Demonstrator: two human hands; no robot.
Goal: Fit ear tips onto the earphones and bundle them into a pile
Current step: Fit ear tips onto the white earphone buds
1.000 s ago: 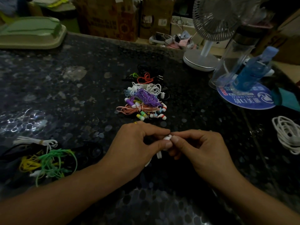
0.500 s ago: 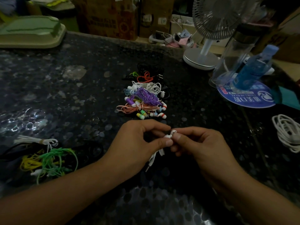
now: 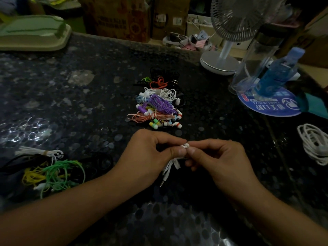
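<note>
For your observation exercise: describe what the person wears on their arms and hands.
Nothing shows: both forearms are bare to the frame edge, with no sleeves. The left hand and right hand carry no gloves, rings, watch or bracelets that can be seen.

Two bare forearms, seemingly no sleeves, rings.

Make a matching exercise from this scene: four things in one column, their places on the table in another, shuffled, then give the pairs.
Things:
1. white earphone
2. purple cable bundle
3. green cable tangle
4. fan

Places:
A. far right, standing on a round base
B. near left of the table
C. pinched between left hand and right hand
D. in the colourful pile at the middle

Pairs: 1-C, 2-D, 3-B, 4-A
</note>
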